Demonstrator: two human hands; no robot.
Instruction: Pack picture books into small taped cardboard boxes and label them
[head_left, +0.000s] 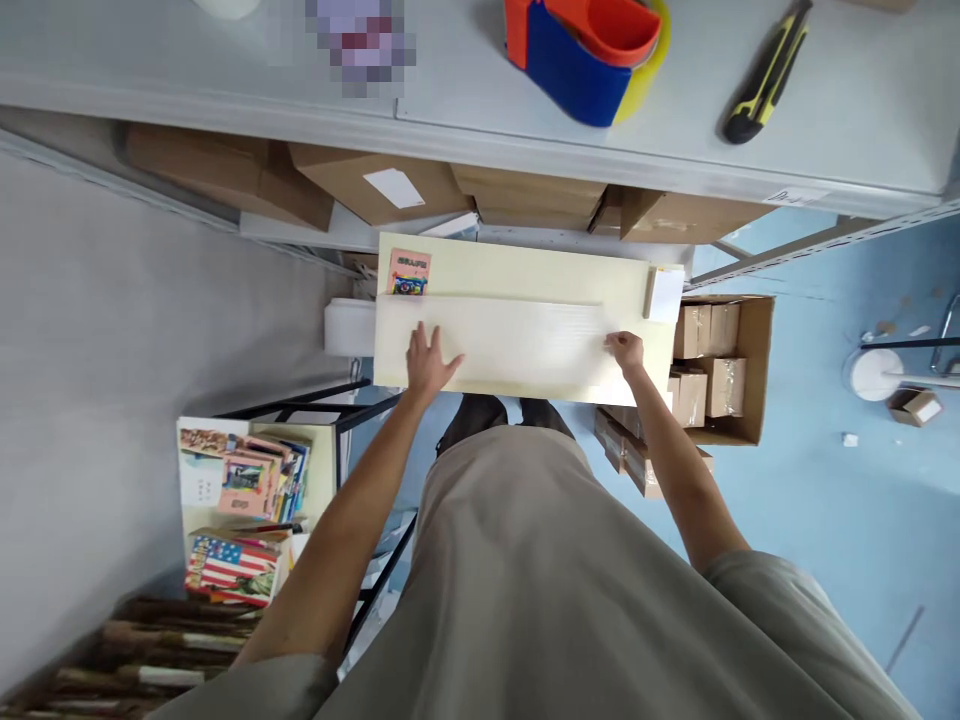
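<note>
Two bare arms reach down past a grey-clad torso that hides most of the floor beneath, to a cream board (525, 300) set low below the counter (825, 130). Left hand (429, 362) lies flat, fingers spread, released grip, on a pale sheet (510, 340) blurred along its right half; right hand (627, 352) pinches that sheet's right edge. Beyond, a tape dispenser (581, 55) is cut off at the top edge, beside a yellow-black utility knife (765, 80).

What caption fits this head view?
Left hand flat on, right hand pinching, a white sheet on a cream board.
</note>
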